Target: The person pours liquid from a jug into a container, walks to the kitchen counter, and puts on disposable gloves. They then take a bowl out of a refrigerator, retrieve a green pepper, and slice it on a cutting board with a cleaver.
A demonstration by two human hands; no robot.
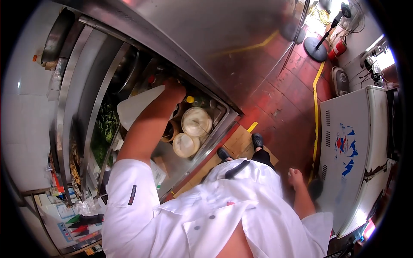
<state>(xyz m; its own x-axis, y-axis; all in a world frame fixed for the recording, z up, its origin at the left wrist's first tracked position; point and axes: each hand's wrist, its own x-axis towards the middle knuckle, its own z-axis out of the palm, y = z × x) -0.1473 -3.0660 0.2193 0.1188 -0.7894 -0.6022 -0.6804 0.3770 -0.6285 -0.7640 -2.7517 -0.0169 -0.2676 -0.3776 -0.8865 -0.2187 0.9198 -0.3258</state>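
Observation:
My left hand (173, 89) reaches deep into a steel-edged compartment (223, 112), beside a white container or sheet (137, 106). Its fingers are in shadow, so whatever they touch is hidden. Close to that hand are a yellow cap (190, 99) and a round tub with a pale lid (196, 122). A second, smaller pale-lidded tub (186, 145) sits against the first. My right hand (295, 177) hangs low at my side over the red floor, with its fingers curled in and no object visible in them.
A steel door or panel (206, 30) rises beyond the compartment. Leafy greens (105, 124) lie to its left. A white chest freezer (344, 150) stands on the right. Farther off are a fan-like stand (316, 49) and a red extinguisher (339, 48). Cardboard (238, 144) lies underfoot.

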